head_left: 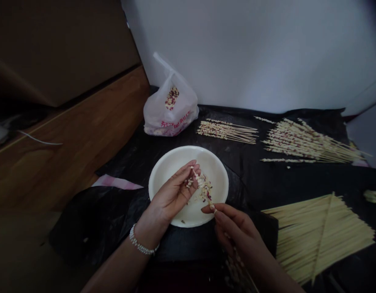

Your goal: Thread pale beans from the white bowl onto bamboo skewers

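Observation:
Above a white bowl [159,173], my left hand [172,191] cups several loose corn kernels [189,183]. Its thumb and forefinger pinch one kernel at the tip of a thin skewer. My right hand [236,226] grips that skewer [196,174], which slants up to the left and has pale kernels threaded along it. Below the right hand, more kernel-covered sticks [236,266] show dimly; I cannot tell if the palm holds them. Pale and dark red kernels [206,189] lie in the bowl behind the skewer, partly hidden by my hands.
A white plastic bag [172,114] of kernels stands behind the bowl. Threaded skewers lie in a small bundle [227,131] and a larger pile [304,142] at the right. Many bare sticks [322,236] are spread at the lower right. Black plastic sheeting [245,175] covers the surface.

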Tool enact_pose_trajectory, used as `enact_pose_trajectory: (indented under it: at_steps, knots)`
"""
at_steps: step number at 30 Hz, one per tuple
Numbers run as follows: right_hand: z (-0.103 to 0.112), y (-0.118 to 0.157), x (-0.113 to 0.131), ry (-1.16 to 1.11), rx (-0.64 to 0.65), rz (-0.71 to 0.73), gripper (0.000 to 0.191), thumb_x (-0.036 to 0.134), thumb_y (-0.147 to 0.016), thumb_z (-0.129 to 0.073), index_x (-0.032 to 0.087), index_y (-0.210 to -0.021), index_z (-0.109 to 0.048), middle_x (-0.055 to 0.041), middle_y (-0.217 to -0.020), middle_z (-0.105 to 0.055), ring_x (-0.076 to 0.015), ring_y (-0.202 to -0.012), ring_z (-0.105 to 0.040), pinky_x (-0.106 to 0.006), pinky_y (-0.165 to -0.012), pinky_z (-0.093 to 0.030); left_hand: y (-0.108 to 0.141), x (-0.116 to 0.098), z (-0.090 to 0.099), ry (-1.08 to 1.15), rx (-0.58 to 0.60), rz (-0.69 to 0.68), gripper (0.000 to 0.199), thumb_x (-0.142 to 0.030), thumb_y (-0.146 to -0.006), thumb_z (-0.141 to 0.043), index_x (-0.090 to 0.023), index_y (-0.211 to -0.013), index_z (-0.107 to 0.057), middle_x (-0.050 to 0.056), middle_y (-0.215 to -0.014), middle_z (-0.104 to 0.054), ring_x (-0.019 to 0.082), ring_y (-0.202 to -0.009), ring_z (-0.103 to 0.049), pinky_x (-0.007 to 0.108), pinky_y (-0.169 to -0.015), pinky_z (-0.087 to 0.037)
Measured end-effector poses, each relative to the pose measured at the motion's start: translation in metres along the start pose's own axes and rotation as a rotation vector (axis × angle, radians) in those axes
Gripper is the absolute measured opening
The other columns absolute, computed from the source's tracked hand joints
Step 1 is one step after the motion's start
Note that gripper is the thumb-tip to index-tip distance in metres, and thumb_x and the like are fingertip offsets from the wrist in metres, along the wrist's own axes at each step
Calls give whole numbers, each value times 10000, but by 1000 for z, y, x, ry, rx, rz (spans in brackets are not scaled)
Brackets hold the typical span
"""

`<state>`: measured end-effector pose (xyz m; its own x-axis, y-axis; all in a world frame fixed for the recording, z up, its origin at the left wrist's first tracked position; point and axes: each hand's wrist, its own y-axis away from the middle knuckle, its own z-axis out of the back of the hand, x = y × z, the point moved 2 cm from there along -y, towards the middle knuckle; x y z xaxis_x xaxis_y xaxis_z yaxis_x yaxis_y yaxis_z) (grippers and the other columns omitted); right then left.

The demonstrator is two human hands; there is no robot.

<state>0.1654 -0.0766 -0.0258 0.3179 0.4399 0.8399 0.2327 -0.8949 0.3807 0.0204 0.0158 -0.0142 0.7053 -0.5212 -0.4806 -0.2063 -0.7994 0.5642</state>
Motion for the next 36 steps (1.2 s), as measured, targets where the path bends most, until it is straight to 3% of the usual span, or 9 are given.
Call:
enact_pose_trajectory:
  at_steps: [12,26,36]
  knots:
    - [-1,-3,-2,10,-28,9,322,441,-902,-578,177,-1025,-715,103,-385,-367,-67,-350,-226,-241,-395,-109,0,2,2,-38,24,4,197,-107,-835,-655,-136,-1024,-700,85,-1046,-721,143,-910,-683,211,-747,-553]
    - [2,-3,-4,9,7,16,294,429,-921,-561,200,-1026,-713,105,-384,-371,-65,-351,-222,-246,-391,-109,0,2,4,-43,23,-5,262,-101,-789,-700,-159,-1045,-705,82,-1028,-734,168,-946,-681,241,-770,-558]
    - [0,-3,0,10,-8,4,311,444,-901,-578,186,-1012,-713,103,-387,-381,-64,-351,-233,-241,-395,-110,1,3,3,-62,65,3,167,-104,-802,-690,-146,-962,-707,82,-1004,-732,162,-898,-698,199,-673,-568]
